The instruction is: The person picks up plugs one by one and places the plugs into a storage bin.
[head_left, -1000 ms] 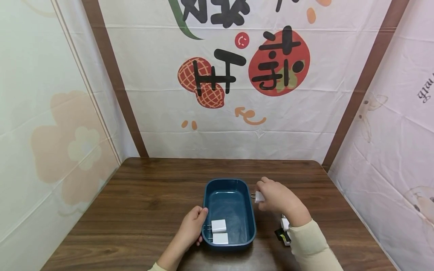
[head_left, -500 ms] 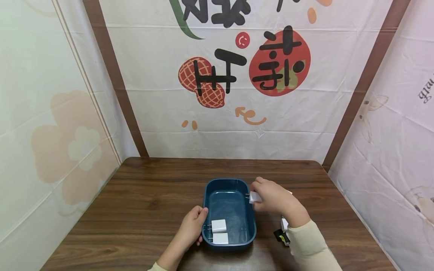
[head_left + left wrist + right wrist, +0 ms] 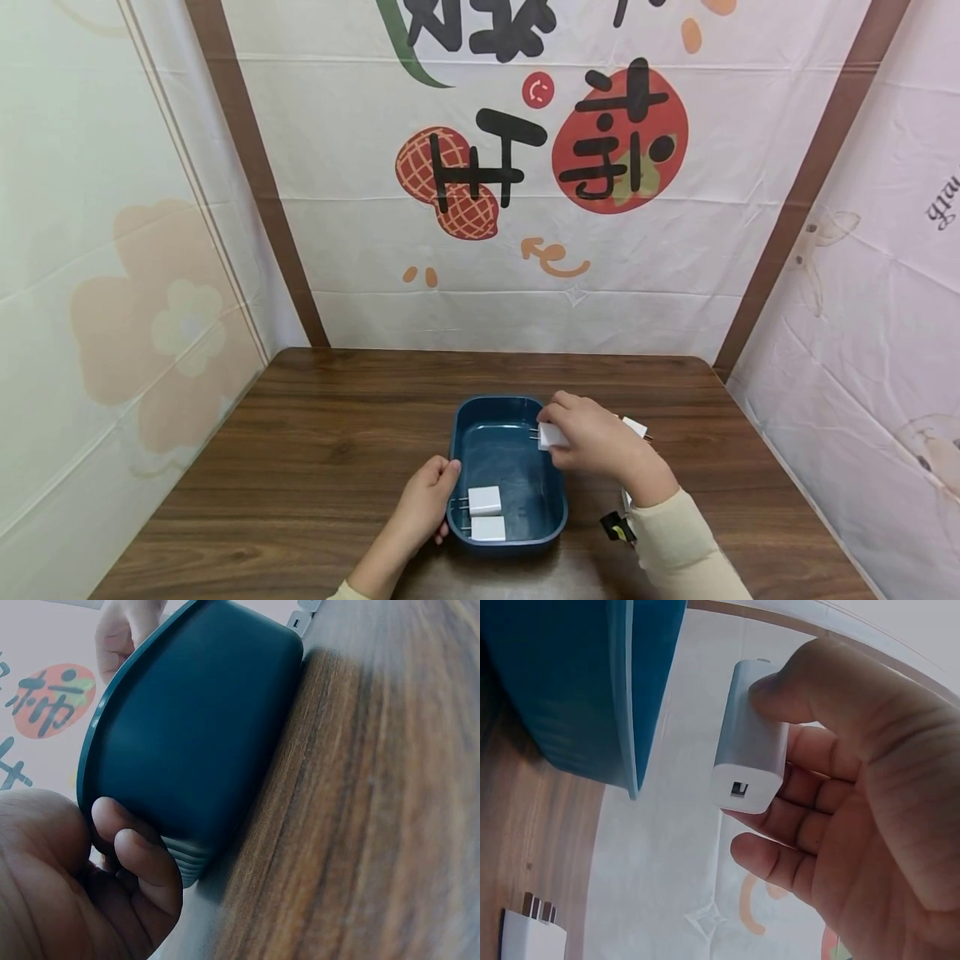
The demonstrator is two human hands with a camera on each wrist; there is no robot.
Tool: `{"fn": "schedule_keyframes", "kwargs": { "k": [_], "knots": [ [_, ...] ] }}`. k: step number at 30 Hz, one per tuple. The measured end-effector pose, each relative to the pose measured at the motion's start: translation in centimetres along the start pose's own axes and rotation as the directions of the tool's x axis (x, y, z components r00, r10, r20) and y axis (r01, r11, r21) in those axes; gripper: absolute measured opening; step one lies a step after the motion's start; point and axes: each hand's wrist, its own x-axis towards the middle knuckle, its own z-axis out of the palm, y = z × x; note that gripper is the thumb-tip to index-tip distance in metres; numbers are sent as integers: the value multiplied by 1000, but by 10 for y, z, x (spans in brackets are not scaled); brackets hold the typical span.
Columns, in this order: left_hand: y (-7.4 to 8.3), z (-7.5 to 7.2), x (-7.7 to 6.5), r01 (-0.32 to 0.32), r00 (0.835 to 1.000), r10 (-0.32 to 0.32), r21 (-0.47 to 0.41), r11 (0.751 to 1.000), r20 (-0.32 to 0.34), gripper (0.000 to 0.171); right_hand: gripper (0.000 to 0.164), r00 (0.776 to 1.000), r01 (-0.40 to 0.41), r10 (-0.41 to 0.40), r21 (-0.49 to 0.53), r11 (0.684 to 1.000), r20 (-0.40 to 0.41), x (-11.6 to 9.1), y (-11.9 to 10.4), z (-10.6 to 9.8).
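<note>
In the head view, a blue rectangular box [image 3: 510,475] sits on the table. My left hand [image 3: 425,500] holds its left wall, thumb over the rim; in the left wrist view curled fingers [image 3: 146,859] press against the outside of the box [image 3: 195,727]. Two white USB wall chargers [image 3: 483,501] lie in its near left corner, prongs pointing left. My right hand [image 3: 596,437] pinches another white charger [image 3: 551,437] over the right rim of the box, its prongs toward the inside. In the right wrist view this charger [image 3: 750,742] shows its USB port, between thumb and fingers.
Right of the box, a white charger [image 3: 634,427] lies behind the right wrist. Nearer, a small black and yellow item [image 3: 617,526] and a white piece are partly hidden by the sleeve [image 3: 678,533]. A printed cloth [image 3: 360,317] hangs behind the table.
My right hand has carried its charger left, from beside the box to over its right rim. The charger behind that wrist has come into sight. My left hand and the box have stayed put.
</note>
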Motion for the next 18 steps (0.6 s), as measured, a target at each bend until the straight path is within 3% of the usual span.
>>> {"fn": "schedule_keyframes", "kwargs": {
  "k": [11, 18],
  "knots": [
    [0, 0, -2, -4, 1000, 4, -10, 1000, -4, 38, 39, 996, 83, -81, 65, 994, -27, 6, -8, 6],
    [1, 0, -2, 0, 1000, 0, -9, 1000, -4, 38, 41, 994, 89, -87, 22, 996, -60, 10, -14, 12]
  ]
}}
